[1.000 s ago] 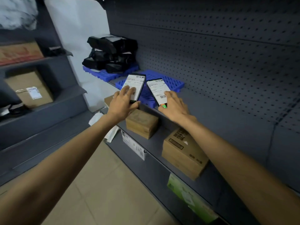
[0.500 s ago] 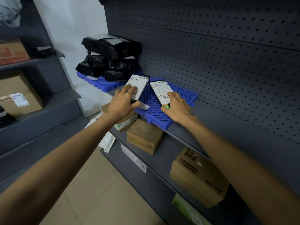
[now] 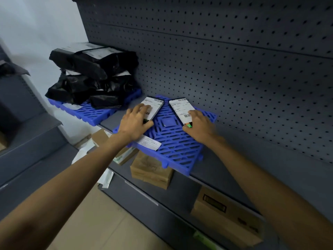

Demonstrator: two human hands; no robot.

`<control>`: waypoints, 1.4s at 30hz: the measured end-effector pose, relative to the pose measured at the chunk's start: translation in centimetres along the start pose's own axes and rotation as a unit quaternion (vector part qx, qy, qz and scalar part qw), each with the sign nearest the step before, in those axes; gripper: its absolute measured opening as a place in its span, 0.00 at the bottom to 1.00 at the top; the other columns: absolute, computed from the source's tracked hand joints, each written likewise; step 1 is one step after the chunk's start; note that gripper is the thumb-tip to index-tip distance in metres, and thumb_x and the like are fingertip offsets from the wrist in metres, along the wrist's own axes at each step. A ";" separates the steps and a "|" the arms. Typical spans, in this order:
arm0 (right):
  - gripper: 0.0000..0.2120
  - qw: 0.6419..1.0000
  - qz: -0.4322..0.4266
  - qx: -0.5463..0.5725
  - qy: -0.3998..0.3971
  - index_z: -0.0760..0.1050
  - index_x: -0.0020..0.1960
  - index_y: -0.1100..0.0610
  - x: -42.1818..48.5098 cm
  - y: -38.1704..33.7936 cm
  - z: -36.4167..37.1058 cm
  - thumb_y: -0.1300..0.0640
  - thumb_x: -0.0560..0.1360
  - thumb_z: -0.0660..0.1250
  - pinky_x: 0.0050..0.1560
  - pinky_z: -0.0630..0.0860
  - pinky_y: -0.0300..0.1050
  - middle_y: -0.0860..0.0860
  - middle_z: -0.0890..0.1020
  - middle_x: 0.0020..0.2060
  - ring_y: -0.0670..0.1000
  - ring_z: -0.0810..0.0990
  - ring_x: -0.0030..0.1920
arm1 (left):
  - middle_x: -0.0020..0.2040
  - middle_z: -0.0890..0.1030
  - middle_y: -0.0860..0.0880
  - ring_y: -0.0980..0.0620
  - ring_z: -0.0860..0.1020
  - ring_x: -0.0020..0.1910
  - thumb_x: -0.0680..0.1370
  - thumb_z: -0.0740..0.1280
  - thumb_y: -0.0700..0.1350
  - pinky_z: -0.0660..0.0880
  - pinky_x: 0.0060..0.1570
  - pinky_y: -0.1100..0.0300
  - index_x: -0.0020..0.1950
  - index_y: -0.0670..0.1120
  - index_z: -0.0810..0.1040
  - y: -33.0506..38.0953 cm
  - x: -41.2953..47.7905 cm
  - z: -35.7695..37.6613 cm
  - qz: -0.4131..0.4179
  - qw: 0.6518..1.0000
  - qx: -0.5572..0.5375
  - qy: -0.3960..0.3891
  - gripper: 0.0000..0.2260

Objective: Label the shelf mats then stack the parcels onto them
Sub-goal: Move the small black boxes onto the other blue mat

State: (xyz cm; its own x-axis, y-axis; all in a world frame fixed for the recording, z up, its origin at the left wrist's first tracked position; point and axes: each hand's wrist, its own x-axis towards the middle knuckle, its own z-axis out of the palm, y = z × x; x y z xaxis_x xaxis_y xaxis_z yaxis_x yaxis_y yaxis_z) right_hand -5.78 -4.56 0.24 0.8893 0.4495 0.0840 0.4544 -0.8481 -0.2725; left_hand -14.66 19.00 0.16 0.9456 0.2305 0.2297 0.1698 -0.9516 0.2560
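Blue slatted mat [image 3: 173, 147] bears two flat, label-faced parcels [image 3: 155, 107] (perhaps film-wrapped).

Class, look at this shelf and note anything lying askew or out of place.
The left parcel and right parcel lie splayed in a V on the near blue mat, not square to its edges.

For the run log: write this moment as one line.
left hand holds left parcel | right hand holds right parcel | both over near blue mat | far mat: black bags
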 end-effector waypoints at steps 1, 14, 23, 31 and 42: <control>0.34 1.000 0.003 0.000 0.003 0.58 0.77 0.56 -0.2 -0.1 0.0 0.43 0.77 0.63 0.59 0.73 0.55 0.55 0.64 0.74 0.62 0.69 0.67 | 0.76 0.63 0.47 0.36 0.65 0.69 0.78 0.64 0.54 0.69 0.64 0.43 0.77 0.50 0.63 -0.1 0.3 0.0 0.009 1.000 -0.008 -0.004 0.28; 0.28 0.990 0.136 -0.035 0.028 0.61 0.75 0.54 -9.6 -3.0 -2.5 0.44 0.80 0.62 0.61 0.73 0.59 0.56 0.68 0.71 0.61 0.69 0.68 | 0.73 0.70 0.47 0.39 0.69 0.68 0.81 0.62 0.54 0.70 0.64 0.43 0.73 0.51 0.69 -1.4 0.2 -2.8 0.205 0.976 0.021 -0.064 0.21; 0.18 0.943 0.297 -0.149 0.035 0.68 0.67 0.58 -25.9 -0.7 -5.3 0.50 0.80 0.62 0.57 0.73 0.55 0.58 0.74 0.64 0.60 0.71 0.65 | 0.65 0.77 0.45 0.41 0.76 0.62 0.78 0.67 0.48 0.76 0.51 0.48 0.68 0.49 0.74 9.9 -3.8 -3.6 0.390 0.918 -0.021 -0.064 0.18; 0.17 0.881 0.446 -0.146 0.060 0.70 0.65 0.58 -41.2 3.1 -8.4 0.55 0.78 0.64 0.57 0.74 0.53 0.57 0.74 0.63 0.60 0.71 0.66 | 0.67 0.75 0.48 0.42 0.75 0.64 0.79 0.64 0.50 0.74 0.57 0.45 0.67 0.52 0.74 24.4 -12.2 -1.4 0.516 0.849 -0.041 -0.107 0.16; 0.17 0.779 0.615 -0.108 0.064 0.69 0.65 0.57 -67.5 10.2 -9.5 0.53 0.78 0.61 0.57 0.73 0.55 0.57 0.74 0.64 0.60 0.72 0.66 | 0.60 0.78 0.49 0.44 0.77 0.60 0.79 0.65 0.49 0.74 0.52 0.48 0.64 0.52 0.77 46.7 -31.6 2.1 0.659 0.732 -0.081 -0.154 0.14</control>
State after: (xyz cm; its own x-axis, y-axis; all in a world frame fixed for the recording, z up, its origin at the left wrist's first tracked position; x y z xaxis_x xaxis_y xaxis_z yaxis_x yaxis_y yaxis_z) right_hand -60.68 -46.25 0.92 0.6508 -0.7591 -0.0148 -0.7586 -0.6492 -0.0552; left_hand -36.04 -33.20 2.87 0.2809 -0.9462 0.1606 -0.9574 -0.2645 0.1162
